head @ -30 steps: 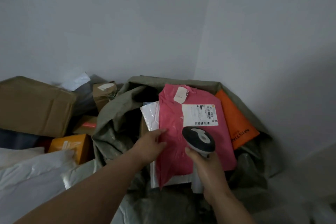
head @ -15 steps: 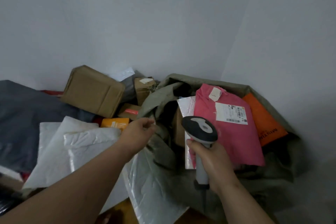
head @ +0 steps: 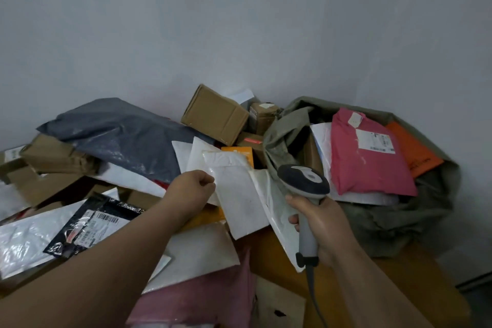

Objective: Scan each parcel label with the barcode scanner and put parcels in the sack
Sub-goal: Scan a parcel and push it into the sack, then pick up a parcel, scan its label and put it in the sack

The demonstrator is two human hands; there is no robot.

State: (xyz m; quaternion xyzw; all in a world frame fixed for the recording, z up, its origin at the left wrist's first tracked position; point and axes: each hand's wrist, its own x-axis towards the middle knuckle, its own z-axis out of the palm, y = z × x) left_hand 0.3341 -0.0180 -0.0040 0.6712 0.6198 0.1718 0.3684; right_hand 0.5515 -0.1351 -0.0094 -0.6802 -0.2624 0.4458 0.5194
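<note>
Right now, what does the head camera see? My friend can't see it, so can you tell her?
A person's left hand pinches the edge of a white padded envelope on a heap of parcels, while the right hand grips a grey barcode scanner. To the right, an open green sack holds a pink parcel with its label facing up and an orange parcel.

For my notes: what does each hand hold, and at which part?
Right hand holds the scanner by its handle. Left hand grips the left edge of a white envelope.
</note>
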